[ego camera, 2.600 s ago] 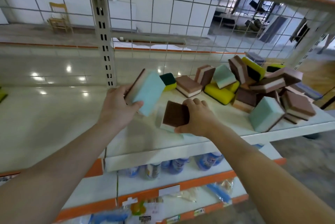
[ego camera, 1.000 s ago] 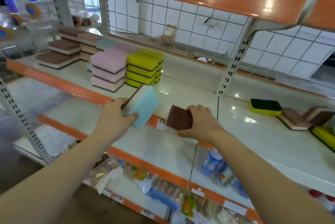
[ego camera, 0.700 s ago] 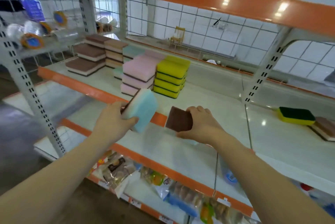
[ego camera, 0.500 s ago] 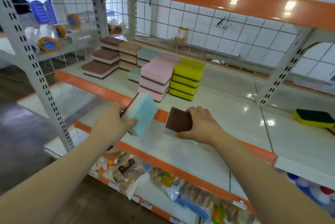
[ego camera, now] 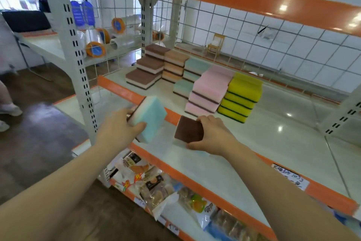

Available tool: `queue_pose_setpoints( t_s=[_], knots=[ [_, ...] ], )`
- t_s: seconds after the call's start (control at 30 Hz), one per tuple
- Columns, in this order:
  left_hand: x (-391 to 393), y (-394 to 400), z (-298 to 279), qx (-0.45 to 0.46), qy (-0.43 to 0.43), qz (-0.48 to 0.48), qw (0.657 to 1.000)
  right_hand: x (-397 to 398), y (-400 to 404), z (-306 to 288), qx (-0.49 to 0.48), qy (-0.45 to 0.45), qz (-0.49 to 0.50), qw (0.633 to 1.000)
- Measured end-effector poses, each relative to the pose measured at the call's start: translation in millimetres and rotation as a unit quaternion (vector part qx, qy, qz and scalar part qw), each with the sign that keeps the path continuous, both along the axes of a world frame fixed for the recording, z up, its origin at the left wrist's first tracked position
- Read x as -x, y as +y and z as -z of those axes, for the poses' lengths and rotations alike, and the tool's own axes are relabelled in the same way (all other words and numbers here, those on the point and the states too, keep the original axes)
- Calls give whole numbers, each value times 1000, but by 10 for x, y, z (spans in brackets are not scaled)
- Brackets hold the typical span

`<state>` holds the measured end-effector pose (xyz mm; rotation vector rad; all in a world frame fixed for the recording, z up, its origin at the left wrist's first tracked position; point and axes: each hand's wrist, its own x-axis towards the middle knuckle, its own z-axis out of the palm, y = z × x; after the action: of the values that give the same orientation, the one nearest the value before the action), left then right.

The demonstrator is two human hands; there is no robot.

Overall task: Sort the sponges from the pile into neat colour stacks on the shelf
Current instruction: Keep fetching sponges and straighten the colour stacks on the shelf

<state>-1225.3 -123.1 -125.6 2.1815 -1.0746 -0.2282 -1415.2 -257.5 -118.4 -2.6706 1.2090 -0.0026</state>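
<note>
**Carrying two sponges to the colour stacks**

You are gripping a mint sponge [ego camera: 151, 117] in your left hand [ego camera: 121, 125] and clasping a brown-faced sponge [ego camera: 188, 129] in your right hand [ego camera: 213, 133], both in the air before the shelf [ego camera: 273, 135]. The mint stack [ego camera: 192, 73] is sitting beyond your left grip, behind the pink stack [ego camera: 210, 90]; reaching around that should keep it tidy.

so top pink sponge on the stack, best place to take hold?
Take the pink sponge by its two long side faces, coming from above. It lies flat on top of the pink stack, top face free; yellow stack crowds its right side, so keep the fingers slim there.
</note>
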Motion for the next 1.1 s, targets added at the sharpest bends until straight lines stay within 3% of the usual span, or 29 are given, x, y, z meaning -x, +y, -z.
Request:
queue_pose_setpoints(
  t_s=[0.4, 0.93, 1.1],
  knots=[
    [-825, -496, -196, 24, -41, -69, 996, -1088, -573, -132, 19, -50, -75, 996],
    [-1493, -1337, -173, 72, -40, -35, 996, -1875, -1363, -10, -16, 51, -61, 997],
    [-1647, -1561, -151, 48, -49, -9, 998, -1929, -1469, 50, -33, 61, -37, 997]
  ],
)
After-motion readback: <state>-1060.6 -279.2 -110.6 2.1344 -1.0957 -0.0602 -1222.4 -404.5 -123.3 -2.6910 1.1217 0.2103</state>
